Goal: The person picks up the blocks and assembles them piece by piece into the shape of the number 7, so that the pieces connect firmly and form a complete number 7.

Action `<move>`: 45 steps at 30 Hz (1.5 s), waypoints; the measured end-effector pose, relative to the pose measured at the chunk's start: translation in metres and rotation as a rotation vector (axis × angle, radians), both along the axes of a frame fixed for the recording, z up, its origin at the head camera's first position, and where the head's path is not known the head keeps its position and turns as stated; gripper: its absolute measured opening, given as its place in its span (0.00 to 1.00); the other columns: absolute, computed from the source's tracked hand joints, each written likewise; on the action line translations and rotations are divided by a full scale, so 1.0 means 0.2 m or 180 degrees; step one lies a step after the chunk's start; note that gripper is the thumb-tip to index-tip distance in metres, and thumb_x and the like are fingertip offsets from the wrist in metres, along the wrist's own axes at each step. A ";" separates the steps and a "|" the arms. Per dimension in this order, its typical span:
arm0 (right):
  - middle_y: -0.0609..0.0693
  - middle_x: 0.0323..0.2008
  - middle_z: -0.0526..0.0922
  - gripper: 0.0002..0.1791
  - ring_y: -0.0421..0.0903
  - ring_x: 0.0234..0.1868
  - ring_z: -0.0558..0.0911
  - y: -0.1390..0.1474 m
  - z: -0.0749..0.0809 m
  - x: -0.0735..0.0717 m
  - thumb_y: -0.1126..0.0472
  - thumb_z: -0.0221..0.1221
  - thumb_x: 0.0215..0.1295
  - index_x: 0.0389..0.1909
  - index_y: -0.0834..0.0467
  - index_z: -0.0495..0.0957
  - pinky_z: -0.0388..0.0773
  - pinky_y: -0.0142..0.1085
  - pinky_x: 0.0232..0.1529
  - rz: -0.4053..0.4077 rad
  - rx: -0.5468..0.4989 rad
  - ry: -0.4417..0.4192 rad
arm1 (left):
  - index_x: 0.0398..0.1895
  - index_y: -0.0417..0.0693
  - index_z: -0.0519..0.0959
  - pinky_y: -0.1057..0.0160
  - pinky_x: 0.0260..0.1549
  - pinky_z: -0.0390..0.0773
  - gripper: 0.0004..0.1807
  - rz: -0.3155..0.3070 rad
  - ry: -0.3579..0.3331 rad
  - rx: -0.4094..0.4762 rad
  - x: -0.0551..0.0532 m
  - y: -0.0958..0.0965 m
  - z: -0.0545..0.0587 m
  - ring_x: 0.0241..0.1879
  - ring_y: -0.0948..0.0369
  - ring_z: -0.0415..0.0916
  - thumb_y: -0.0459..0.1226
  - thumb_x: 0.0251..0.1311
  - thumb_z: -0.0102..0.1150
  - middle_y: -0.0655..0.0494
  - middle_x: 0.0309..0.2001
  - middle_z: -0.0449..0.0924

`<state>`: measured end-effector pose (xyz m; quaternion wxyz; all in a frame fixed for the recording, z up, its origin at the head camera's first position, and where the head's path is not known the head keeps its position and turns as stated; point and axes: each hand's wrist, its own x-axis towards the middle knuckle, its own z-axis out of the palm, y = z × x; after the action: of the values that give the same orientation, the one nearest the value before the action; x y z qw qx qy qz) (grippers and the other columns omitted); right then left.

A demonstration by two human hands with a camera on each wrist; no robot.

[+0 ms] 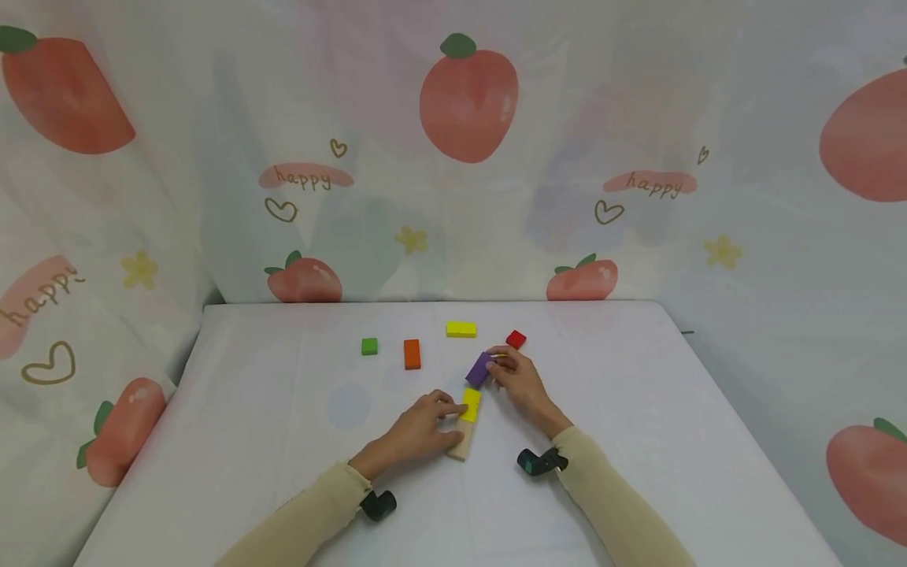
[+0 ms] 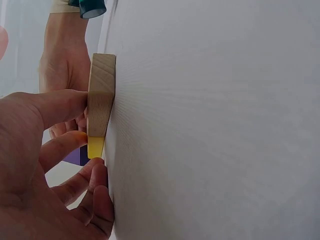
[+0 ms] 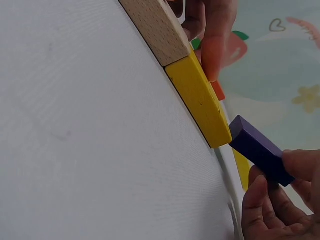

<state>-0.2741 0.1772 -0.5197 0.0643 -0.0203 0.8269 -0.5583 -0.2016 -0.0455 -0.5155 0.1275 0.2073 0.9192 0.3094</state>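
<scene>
A plain wooden block (image 1: 460,441) and a yellow block (image 1: 471,405) lie end to end in a line on the table. My left hand (image 1: 423,425) is at their left side, index fingertip on the yellow block and thumb against the wooden one (image 2: 102,95). My right hand (image 1: 520,383) pinches a purple block (image 1: 479,368) between thumb and fingers. In the right wrist view, one end of the purple block (image 3: 260,150) is right by the far end of the yellow block (image 3: 200,102), at an angle to it.
Farther back on the white-covered table (image 1: 234,441) lie a green block (image 1: 369,346), an orange block (image 1: 412,354) and another yellow block (image 1: 461,329). A red block (image 1: 516,339) lies just beyond my right hand. A patterned cloth (image 1: 468,228) hangs behind the table.
</scene>
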 end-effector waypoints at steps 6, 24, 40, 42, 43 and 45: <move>0.59 0.48 0.81 0.16 0.48 0.40 0.79 0.00 -0.01 -0.01 0.60 0.56 0.72 0.58 0.56 0.75 0.78 0.30 0.38 0.0012 -0.0035 0.0107 | 0.64 0.59 0.76 0.56 0.53 0.77 0.26 -0.0031 0.0054 -0.0017 0.01 0.01 0.02 0.53 0.59 0.71 0.48 0.61 0.64 0.56 0.54 0.74; 0.57 0.47 0.82 0.16 0.46 0.38 0.79 -0.01 -0.01 -0.02 0.60 0.55 0.73 0.58 0.53 0.76 0.77 0.30 0.38 0.0060 0.0131 0.0135 | 0.64 0.59 0.76 0.57 0.53 0.77 0.27 0.0004 0.0003 -0.0014 0.01 0.00 0.02 0.52 0.59 0.70 0.48 0.61 0.64 0.57 0.54 0.74; 0.54 0.45 0.81 0.16 0.46 0.37 0.77 -0.01 -0.03 -0.01 0.58 0.55 0.73 0.58 0.51 0.77 0.75 0.30 0.38 0.0108 0.0299 0.0068 | 0.64 0.60 0.76 0.58 0.51 0.76 0.27 -0.0049 0.0022 -0.0019 0.01 0.01 0.01 0.52 0.60 0.70 0.48 0.61 0.64 0.57 0.54 0.74; 0.55 0.46 0.81 0.16 0.46 0.38 0.78 -0.01 -0.04 -0.01 0.58 0.56 0.72 0.59 0.51 0.77 0.76 0.30 0.39 0.0141 0.0291 0.0087 | 0.64 0.60 0.76 0.58 0.51 0.76 0.27 -0.0042 0.0036 -0.0026 0.01 0.01 0.01 0.52 0.60 0.70 0.48 0.61 0.64 0.57 0.54 0.74; 0.54 0.46 0.81 0.16 0.47 0.40 0.79 -0.02 -0.04 -0.01 0.58 0.56 0.72 0.58 0.50 0.77 0.77 0.31 0.41 0.0153 0.0279 0.0080 | 0.64 0.60 0.76 0.58 0.51 0.76 0.27 -0.0039 0.0032 -0.0026 0.01 0.01 0.01 0.52 0.60 0.70 0.48 0.61 0.64 0.57 0.54 0.74; 0.54 0.49 0.81 0.17 0.48 0.44 0.80 -0.02 -0.04 -0.01 0.58 0.58 0.70 0.59 0.50 0.77 0.79 0.33 0.44 0.0183 0.0305 0.0100 | 0.65 0.60 0.76 0.58 0.52 0.76 0.27 -0.0028 0.0029 -0.0045 0.01 0.00 0.01 0.53 0.60 0.70 0.48 0.61 0.64 0.57 0.55 0.73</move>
<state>-0.2768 0.1727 -0.5274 0.0683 -0.0497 0.8527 -0.5156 -0.2006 -0.0451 -0.5127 0.1262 0.2119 0.9210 0.3015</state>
